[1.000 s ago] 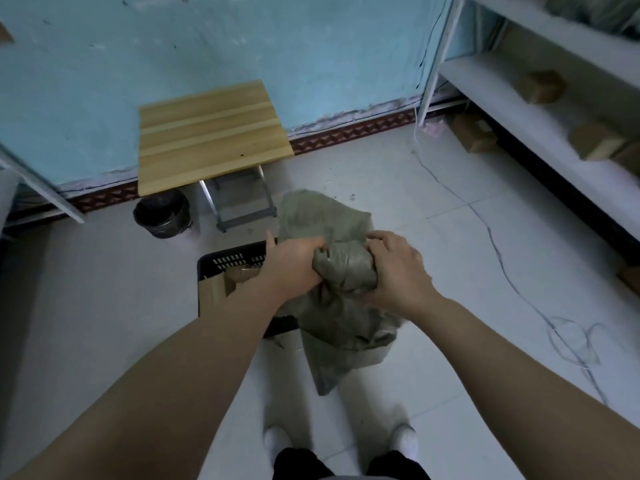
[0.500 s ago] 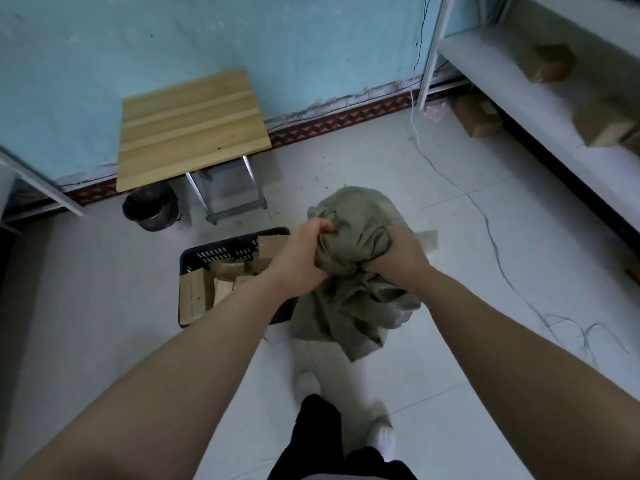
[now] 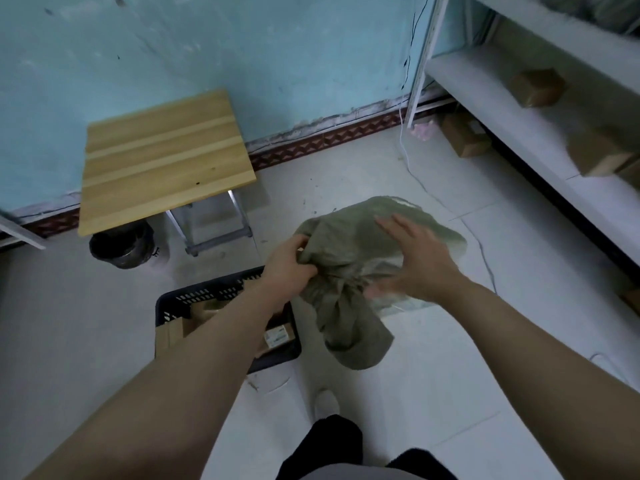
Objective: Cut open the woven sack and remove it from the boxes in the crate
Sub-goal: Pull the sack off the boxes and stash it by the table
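Observation:
The grey-green woven sack (image 3: 349,258) hangs crumpled in the air, clear of the black plastic crate (image 3: 194,296) on the floor. My left hand (image 3: 289,268) grips a bunch of the sack at its left side. My right hand (image 3: 414,261) is spread with straight fingers over the sack's right side, blurred by motion. Cardboard boxes (image 3: 277,336) lie in the crate, partly hidden by my left forearm.
A small wooden folding table (image 3: 162,154) stands by the blue wall, a black bin (image 3: 121,244) under its edge. White shelving (image 3: 519,109) with brown boxes runs along the right. A thin cable (image 3: 485,251) trails over the tiled floor. My foot (image 3: 325,403) is below the sack.
My right hand has let go of the sack and spread its fingers. The sack has shifted right, away from the crate, and billowed out. My left hand keeps its grip.

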